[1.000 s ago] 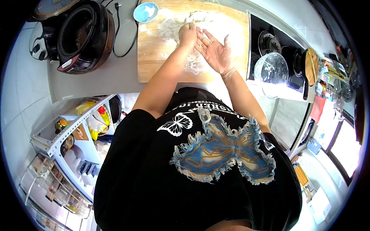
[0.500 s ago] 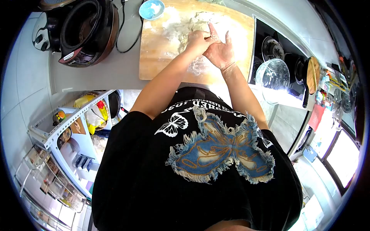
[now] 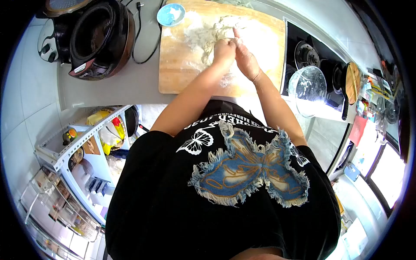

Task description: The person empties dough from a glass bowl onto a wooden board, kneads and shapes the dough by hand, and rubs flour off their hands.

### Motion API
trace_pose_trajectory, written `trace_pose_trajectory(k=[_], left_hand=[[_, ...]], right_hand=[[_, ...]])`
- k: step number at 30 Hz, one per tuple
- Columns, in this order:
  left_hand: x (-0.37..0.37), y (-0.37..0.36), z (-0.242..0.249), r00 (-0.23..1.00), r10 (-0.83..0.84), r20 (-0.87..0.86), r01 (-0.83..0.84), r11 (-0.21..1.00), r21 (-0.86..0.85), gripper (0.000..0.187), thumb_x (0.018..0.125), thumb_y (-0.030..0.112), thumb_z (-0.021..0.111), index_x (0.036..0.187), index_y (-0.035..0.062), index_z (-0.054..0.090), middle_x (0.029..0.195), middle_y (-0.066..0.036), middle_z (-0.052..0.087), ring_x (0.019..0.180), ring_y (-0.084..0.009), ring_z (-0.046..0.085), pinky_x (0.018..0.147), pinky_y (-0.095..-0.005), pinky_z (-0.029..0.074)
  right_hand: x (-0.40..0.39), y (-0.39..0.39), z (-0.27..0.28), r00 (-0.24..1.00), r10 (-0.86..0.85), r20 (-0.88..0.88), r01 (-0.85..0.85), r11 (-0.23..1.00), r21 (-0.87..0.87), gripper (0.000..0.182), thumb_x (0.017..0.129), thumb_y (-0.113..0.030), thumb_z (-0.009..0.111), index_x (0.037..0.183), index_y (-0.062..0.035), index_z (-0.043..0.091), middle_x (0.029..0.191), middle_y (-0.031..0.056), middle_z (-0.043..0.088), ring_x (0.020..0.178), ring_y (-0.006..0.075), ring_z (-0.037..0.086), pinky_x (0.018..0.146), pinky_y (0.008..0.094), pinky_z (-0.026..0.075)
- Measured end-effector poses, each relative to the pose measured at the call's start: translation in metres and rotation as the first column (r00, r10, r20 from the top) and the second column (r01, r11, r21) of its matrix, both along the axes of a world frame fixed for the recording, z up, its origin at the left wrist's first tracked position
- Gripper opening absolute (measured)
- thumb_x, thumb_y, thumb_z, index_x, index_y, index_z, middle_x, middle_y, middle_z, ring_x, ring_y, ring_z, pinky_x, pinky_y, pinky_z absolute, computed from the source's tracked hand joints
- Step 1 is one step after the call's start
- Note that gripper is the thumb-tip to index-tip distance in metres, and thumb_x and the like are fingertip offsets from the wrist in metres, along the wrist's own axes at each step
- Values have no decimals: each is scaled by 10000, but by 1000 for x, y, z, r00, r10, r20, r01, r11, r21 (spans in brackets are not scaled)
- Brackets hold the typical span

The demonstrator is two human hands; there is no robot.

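One mass of floury dough (image 3: 223,27) lies at the far middle of one wooden board (image 3: 180,78), partly blocked by two hands. The left hand (image 3: 225,51) curls closed against the right hand (image 3: 247,61), whose grip is unclear. One blue bowl (image 3: 171,15) sits far left; one glass bowl (image 3: 307,89) stands right.

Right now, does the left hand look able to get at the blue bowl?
Probably yes. The blue bowl sits at the far left corner of the wooden board, and only floured wood shows between it and the left hand, though that hand would first have to part from the right hand.
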State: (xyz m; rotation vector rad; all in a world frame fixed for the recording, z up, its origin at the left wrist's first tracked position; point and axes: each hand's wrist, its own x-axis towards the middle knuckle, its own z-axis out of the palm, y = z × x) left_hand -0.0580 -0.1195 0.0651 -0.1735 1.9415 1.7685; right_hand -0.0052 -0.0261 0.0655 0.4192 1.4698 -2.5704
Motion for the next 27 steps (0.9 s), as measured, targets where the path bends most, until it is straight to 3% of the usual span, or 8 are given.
trace_pose_trajectory(k=[1,5,11,14,17,22,24,27], left_hand=[[-5,0,4,971,20,239,-119,906,407,262,1002,180,552,1039,-35,696,793,-94,696,750,-174,644,661,-303,491],[-13,6,-17,979,5,202,-85,916,391,348,1057,266,484,1001,-27,663,741,-57,607,609,-153,530,585,-301,464],[-17,3,-30,870,38,491,-280,859,430,362,1073,322,437,1040,-7,584,751,-69,580,560,-165,480,583,-303,453],[6,19,-50,945,44,-325,-67,996,-61,348,1045,252,470,1127,-77,550,893,-211,676,775,-297,672,703,-397,530],[13,23,-44,881,22,-473,-227,896,-381,339,1025,222,494,1151,-90,533,948,-274,672,868,-393,671,777,-445,531],[-19,10,-26,983,132,124,-134,991,10,354,1034,275,471,918,-39,586,833,-172,634,762,-288,621,666,-374,497],[-37,-1,-22,834,90,544,-353,845,401,324,1063,280,429,870,50,552,754,-58,585,710,-170,597,601,-305,484],[-33,-2,-30,737,109,667,-514,730,449,276,1092,249,367,1101,32,537,936,-78,657,800,-175,636,691,-315,553]], right_hand=[[5,5,-8,994,98,52,-107,968,228,784,1032,-581,346,1603,-95,118,1568,207,322,1459,340,284,1211,404,206],[12,3,-15,940,313,137,-289,512,809,806,1017,-456,429,1576,17,93,1624,264,177,1515,404,130,1238,411,109],[9,-27,11,813,227,536,-433,-380,818,636,983,-190,390,1543,51,209,1607,309,156,1530,406,82,1205,617,54],[8,-28,6,849,9,529,-415,-609,676,644,991,-207,412,1571,-24,201,1622,281,147,1523,445,47,1194,643,32],[10,-29,6,898,85,433,-262,-685,679,634,996,-265,419,1593,-168,229,1647,248,88,1510,492,-2,1181,665,12],[13,-32,11,947,172,272,-97,-653,751,613,1005,-271,444,1576,-124,276,1654,202,126,1535,385,84,1223,558,101],[14,-25,19,968,232,94,-170,333,927,564,1017,-219,454,1544,-56,336,1635,212,196,1518,349,196,1231,434,166],[25,-12,9,993,32,-111,46,777,628,523,1023,-160,460,1511,5,375,1627,200,238,1497,320,265,1218,363,203]])
